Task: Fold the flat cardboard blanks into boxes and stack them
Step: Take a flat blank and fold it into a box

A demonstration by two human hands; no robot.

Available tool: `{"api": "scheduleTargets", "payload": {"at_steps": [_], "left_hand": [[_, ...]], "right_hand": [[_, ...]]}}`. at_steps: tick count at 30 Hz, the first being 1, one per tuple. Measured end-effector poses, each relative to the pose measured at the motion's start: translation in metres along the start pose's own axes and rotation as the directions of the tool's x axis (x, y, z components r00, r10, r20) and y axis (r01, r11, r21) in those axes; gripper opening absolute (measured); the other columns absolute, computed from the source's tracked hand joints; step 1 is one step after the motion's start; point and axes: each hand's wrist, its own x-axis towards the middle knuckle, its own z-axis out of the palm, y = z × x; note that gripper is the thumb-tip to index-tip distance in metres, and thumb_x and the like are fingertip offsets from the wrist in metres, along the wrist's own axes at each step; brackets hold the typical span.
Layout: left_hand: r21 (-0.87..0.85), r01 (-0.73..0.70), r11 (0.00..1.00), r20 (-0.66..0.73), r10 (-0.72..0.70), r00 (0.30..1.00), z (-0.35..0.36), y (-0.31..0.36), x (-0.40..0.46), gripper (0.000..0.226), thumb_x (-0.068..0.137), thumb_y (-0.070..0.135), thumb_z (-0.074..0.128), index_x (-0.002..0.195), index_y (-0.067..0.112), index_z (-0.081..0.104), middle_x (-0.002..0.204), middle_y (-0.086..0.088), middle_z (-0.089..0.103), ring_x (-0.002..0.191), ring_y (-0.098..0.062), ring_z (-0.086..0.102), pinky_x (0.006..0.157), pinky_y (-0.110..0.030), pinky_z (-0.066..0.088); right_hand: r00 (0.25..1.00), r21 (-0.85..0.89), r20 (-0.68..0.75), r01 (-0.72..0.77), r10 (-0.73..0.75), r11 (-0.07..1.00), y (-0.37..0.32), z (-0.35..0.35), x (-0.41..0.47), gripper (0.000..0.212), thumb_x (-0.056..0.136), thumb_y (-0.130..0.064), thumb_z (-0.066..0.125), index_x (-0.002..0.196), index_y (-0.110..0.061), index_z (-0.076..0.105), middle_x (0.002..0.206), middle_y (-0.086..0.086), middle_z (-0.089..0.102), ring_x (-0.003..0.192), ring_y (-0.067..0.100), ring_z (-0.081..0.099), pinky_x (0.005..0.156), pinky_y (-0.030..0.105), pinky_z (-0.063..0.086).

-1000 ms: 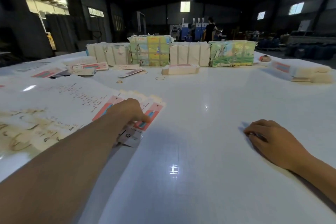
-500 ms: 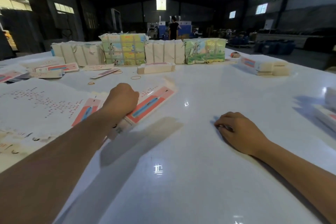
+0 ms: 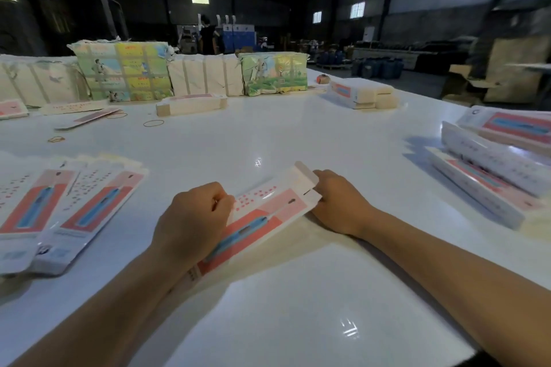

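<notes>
A flat cardboard blank (image 3: pixel 262 217), printed in red, pink and white with a blue pen-like graphic, lies at the near centre of the white bench (image 3: pixel 298 292), angled from lower left to upper right. The left hand (image 3: pixel 193 217) has its fingers curled over the blank's left portion, pressing and gripping it. The right hand (image 3: pixel 337 202) grips the blank's far end, fingers curled round the end flaps, which stand slightly raised off the surface. To the left, a fanned pile of flat blanks (image 3: pixel 59 211) with the same print rests on the bench, well apart from the held blank. To the right, a stack of folded boxes (image 3: pixel 492 176) lies near the bench edge, long boxes laid on one another at slightly differing angles. Further back on the right, a second small group of folded boxes (image 3: pixel 360 94) sits on the bench, and a single folded box (image 3: pixel 190 104) lies at centre rear. Rubber bands (image 3: pixel 153 123) lie loose on the surface near the rear left. Along the far edge stands a row of strapped bundles: two with colourful illustrated wrapping (image 3: pixel 125 71) and plain white ones (image 3: pixel 205 74) between and beside them. The bench surface is glossy and reflects overhead lamps. The room is a dim warehouse hall with a dark roof, high windows (image 3: pixel 357 10) and a person (image 3: pixel 207 36) standing in the background by blue-and-white machinery.
</notes>
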Motion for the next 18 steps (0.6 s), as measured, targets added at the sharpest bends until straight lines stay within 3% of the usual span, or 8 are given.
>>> {"api": "scheduleTargets", "payload": {"at_steps": [2, 3, 5, 7, 9, 12, 15, 18], "left_hand": [[-0.003, -0.028, 1.0, -0.016, 0.028, 0.999, 0.001, -0.003, 0.0, 0.029, 0.096, 0.034, 0.044, 0.071, 0.02, 0.047, 0.089, 0.0, 0.068, 0.062, -0.02, 0.066, 0.048, -0.021, 0.046], [0.0, -0.042, 0.999, -0.027, 0.042, 0.999, 0.001, -0.004, -0.001, 0.029, 0.096, 0.034, 0.043, 0.07, 0.02, 0.046, 0.087, 0.001, 0.068, 0.062, -0.019, 0.065, 0.048, -0.021, 0.046], [0.0, -0.058, 0.998, -0.044, 0.058, 0.997, 0.001, -0.004, -0.001, 0.03, 0.096, 0.032, 0.043, 0.069, 0.021, 0.044, 0.085, 0.002, 0.067, 0.06, -0.017, 0.065, 0.049, -0.023, 0.049], [-0.006, -0.073, 0.997, -0.047, 0.073, 0.996, 0.001, -0.004, -0.002, 0.029, 0.096, 0.032, 0.043, 0.069, 0.021, 0.042, 0.086, 0.001, 0.067, 0.061, -0.017, 0.065, 0.049, -0.021, 0.048], [-0.009, -0.08, 0.997, -0.054, 0.08, 0.995, -0.001, -0.002, -0.003, 0.028, 0.096, 0.033, 0.043, 0.07, 0.021, 0.042, 0.089, 0.0, 0.067, 0.063, -0.018, 0.065, 0.051, -0.021, 0.048], [0.104, -0.084, 0.991, -0.085, 0.093, 0.992, -0.003, 0.004, -0.006, 0.028, 0.095, 0.044, 0.04, 0.082, 0.021, 0.049, 0.097, 0.002, 0.067, 0.07, -0.016, 0.063, 0.059, -0.026, 0.053], [0.328, -0.141, 0.934, -0.113, 0.186, 0.976, 0.0, 0.016, -0.009, 0.066, 0.076, 0.075, 0.024, 0.112, 0.028, 0.054, 0.109, 0.008, 0.059, 0.093, -0.015, 0.052, 0.074, -0.03, 0.043], [0.515, -0.173, 0.839, -0.002, 0.203, 0.979, 0.009, 0.027, -0.012, 0.101, 0.06, 0.094, 0.006, 0.13, 0.029, 0.037, 0.119, 0.009, 0.047, 0.099, -0.011, 0.042, 0.076, -0.025, 0.03]], "right_hand": [[0.991, 0.252, -0.091, -0.074, 0.099, 0.965, -0.002, -0.003, -0.002, 0.018, 0.09, -0.006, 0.047, 0.085, 0.0, 0.063, 0.087, 0.012, 0.063, 0.082, 0.029, 0.057, 0.072, 0.037, 0.045], [0.976, 0.435, -0.133, -0.101, 0.174, 0.895, -0.004, -0.007, -0.002, 0.023, 0.09, -0.001, 0.044, 0.082, -0.002, 0.066, 0.083, 0.012, 0.066, 0.078, 0.029, 0.059, 0.069, 0.035, 0.047], [0.951, 0.789, -0.087, -0.116, 0.296, 0.603, -0.005, -0.012, -0.002, 0.035, 0.09, 0.004, 0.037, 0.079, -0.005, 0.069, 0.073, 0.014, 0.066, 0.065, 0.029, 0.056, 0.057, 0.033, 0.048], [0.954, 0.927, 0.053, -0.157, 0.296, 0.34, -0.005, -0.014, -0.003, 0.031, 0.092, -0.002, 0.039, 0.084, 0.0, 0.068, 0.066, 0.019, 0.057, 0.052, 0.027, 0.05, 0.042, 0.028, 0.039], [0.966, 0.924, 0.139, -0.206, 0.218, 0.323, -0.005, -0.012, -0.005, 0.018, 0.089, -0.002, 0.047, 0.09, 0.003, 0.065, 0.068, 0.023, 0.054, 0.041, 0.024, 0.045, 0.037, 0.022, 0.03], [0.974, 0.902, 0.139, -0.198, 0.178, 0.383, -0.007, -0.008, -0.007, 0.017, 0.088, 0.007, 0.049, 0.089, -0.001, 0.064, 0.06, 0.019, 0.059, 0.033, 0.019, 0.045, 0.033, 0.019, 0.031], [0.976, 0.919, 0.093, -0.161, 0.199, 0.361, -0.008, -0.007, -0.006, 0.018, 0.089, 0.008, 0.047, 0.089, -0.001, 0.062, 0.053, 0.013, 0.058, 0.032, 0.018, 0.046, 0.033, 0.019, 0.034], [0.973, 0.928, 0.076, -0.148, 0.216, 0.342, -0.008, -0.007, -0.006, 0.018, 0.089, 0.008, 0.047, 0.088, 0.0, 0.063, 0.053, 0.015, 0.056, 0.034, 0.019, 0.045, 0.033, 0.021, 0.036]]}}
